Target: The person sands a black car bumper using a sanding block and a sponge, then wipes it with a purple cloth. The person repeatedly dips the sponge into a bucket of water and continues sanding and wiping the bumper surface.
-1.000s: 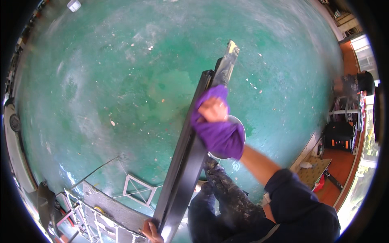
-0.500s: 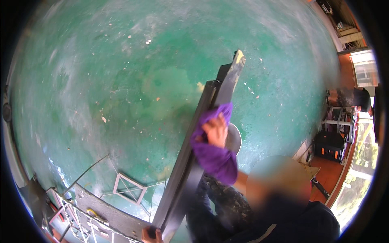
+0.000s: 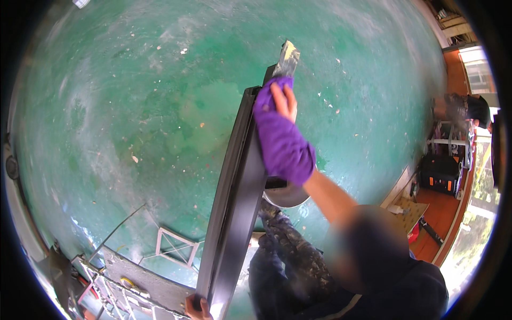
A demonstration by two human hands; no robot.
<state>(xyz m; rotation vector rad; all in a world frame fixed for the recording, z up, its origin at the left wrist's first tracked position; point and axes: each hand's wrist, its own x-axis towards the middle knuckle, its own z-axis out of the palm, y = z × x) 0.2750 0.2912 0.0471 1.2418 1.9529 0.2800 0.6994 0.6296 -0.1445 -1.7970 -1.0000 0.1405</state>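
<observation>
Dark bar (image 3: 230, 224) slants over green floor (image 3: 160, 133): left hand (image 3: 197, 308) gripping near end, right hand (image 3: 284, 101) clutching purple cloth (image 3: 288, 152) against far part. Progress judged partial: near length looks smooth; tip (image 3: 286, 61) bears pale smears (image 3: 289, 51).

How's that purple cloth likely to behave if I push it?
Probably floppy: the purple cloth creases and bunches around the right hand. It may slide easily along the black beam, whose face looks smooth and shiny.
</observation>
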